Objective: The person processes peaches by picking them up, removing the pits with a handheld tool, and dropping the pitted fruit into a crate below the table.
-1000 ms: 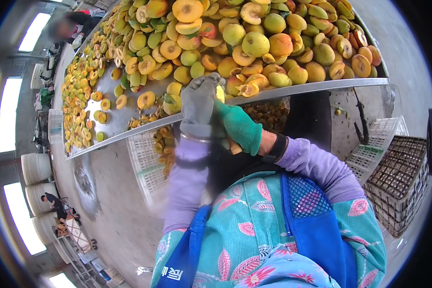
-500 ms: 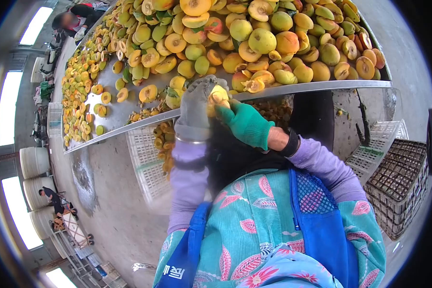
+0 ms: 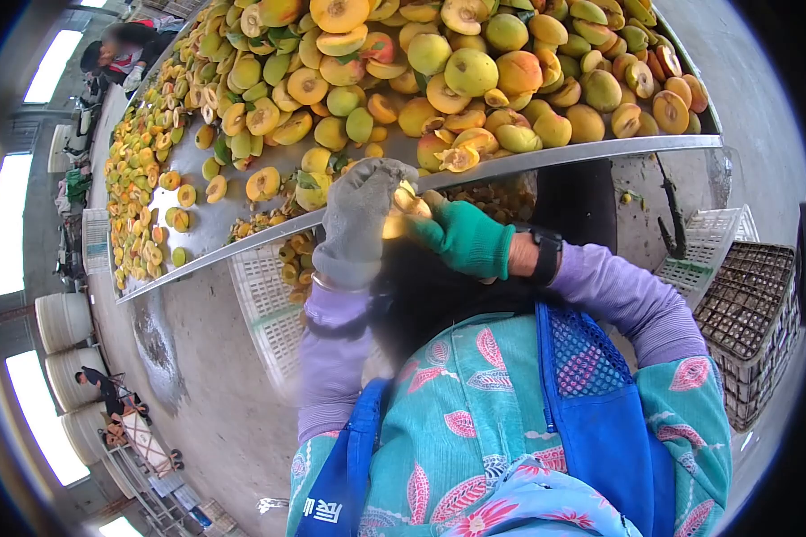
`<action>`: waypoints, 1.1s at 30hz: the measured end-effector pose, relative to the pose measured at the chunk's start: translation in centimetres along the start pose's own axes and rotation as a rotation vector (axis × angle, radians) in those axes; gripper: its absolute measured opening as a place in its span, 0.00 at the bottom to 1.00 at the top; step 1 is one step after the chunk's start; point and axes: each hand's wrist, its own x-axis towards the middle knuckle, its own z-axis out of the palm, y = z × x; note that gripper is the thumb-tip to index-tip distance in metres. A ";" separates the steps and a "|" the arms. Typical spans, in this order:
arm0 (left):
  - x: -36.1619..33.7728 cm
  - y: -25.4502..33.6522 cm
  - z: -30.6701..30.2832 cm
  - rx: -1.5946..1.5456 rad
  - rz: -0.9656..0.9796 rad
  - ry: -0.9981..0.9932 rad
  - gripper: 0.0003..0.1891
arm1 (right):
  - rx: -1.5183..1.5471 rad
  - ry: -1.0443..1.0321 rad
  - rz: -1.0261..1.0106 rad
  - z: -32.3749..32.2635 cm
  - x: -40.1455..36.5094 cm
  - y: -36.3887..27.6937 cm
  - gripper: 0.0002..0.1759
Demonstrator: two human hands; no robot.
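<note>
My left hand (image 3: 367, 215), in a grey glove, is closed around a yellow peach (image 3: 401, 220) just below the metal rim of the sorting table. From the other side, my right hand (image 3: 464, 238) in a green glove presses its closed fingers against the same peach. Whether a small tool sits in the right fingers is hidden. Behind both hands, a heap of whole and halved peaches (image 3: 470, 72) covers much of the metal table (image 3: 591, 153). A torn peach half (image 3: 458, 159) lies at the rim close to my right hand.
Below the table stand a white plastic crate (image 3: 264, 300) and peach scraps (image 3: 506, 199). At the right are another white crate (image 3: 706, 246) and a dark-stained crate (image 3: 748, 313). A person (image 3: 127, 55) is at the table's far left end; another person (image 3: 103, 389) stands near a cart.
Both hands, with the peach between them, have drawn slightly back from the table rim. The peach appears turned a little, and the whole view has shifted slightly.
</note>
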 end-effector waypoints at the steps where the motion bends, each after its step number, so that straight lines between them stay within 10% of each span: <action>1: 0.0 -0.4 0.2 0.111 0.025 0.086 0.10 | 0.101 0.075 -0.026 1.3 0.1 1.0 0.24; 4: -0.2 -0.9 1.9 0.427 0.175 0.285 0.11 | 0.487 0.252 -0.081 4.9 0.8 1.5 0.25; 8: 0.3 -3.4 3.0 0.249 0.497 0.417 0.12 | 0.908 -0.035 0.433 2.4 -0.5 -1.8 0.23; 17: -0.3 -2.1 1.1 -0.040 0.189 0.176 0.11 | 0.912 -0.054 0.634 2.2 -0.3 -3.6 0.26; 19: 0.3 -3.8 2.0 -0.020 0.313 0.347 0.09 | 0.780 -0.038 0.522 2.5 -0.2 -2.1 0.27; 23: 1.8 -2.1 0.4 0.234 0.248 0.071 0.08 | 0.557 -0.120 0.527 1.8 1.1 -1.4 0.28; 27: 3.7 -1.4 -0.6 0.605 0.283 -0.086 0.07 | 0.937 -0.106 0.286 2.8 1.3 -0.3 0.28; 29: 4.3 -2.1 0.8 0.372 0.182 0.201 0.09 | 0.749 -0.029 0.175 2.5 2.1 0.1 0.17; 33: 2.8 0.6 1.6 0.346 0.292 0.141 0.14 | 0.265 -0.020 -0.115 2.6 3.7 5.0 0.15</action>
